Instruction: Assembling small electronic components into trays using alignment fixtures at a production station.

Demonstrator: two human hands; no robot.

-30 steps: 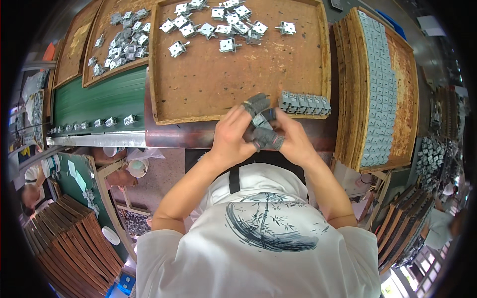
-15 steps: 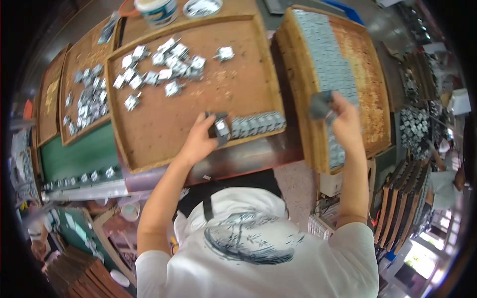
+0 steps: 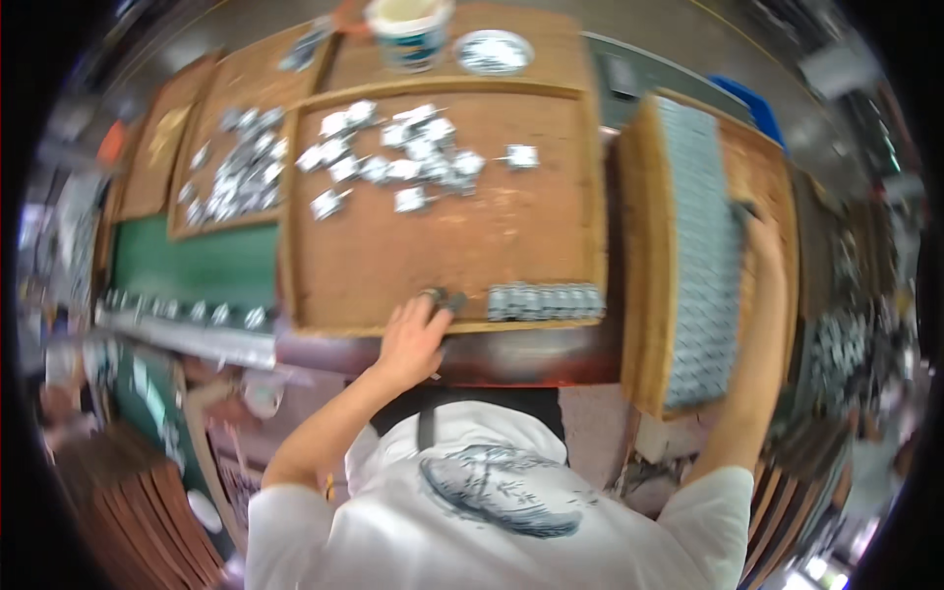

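My left hand point(image 3: 413, 337) is at the near edge of a wood-rimmed tray point(image 3: 393, 256), its fingers closed round a dark grey block-like part point(image 3: 454, 301) that they partly hide. To its right, a row of grey metal parts point(image 3: 546, 302) stands packed along the near rim. Loose shiny square metal pieces with short stems point(image 3: 425, 143) lie in the tray's far half. Over the deep wooden box at the right, my right hand point(image 3: 763, 241) pinches a small dark part point(image 3: 745, 209), blurred, beside the tightly packed rows of grey parts point(image 3: 700, 256).
A white bucket point(image 3: 411, 44) and a dish of small pieces point(image 3: 495, 52) stand beyond the tray. At left, another tray point(image 3: 182, 221) holds more shiny pieces, above a green surface point(image 3: 187, 265) with a line of pieces. A blue bin point(image 3: 752, 113) sits behind the deep wooden box point(image 3: 644, 265).
The view has shifted, so the tray and box sit lower and farther right. My right hand has moved from the box's left side across the grey rows to their right edge, still with a dark part.
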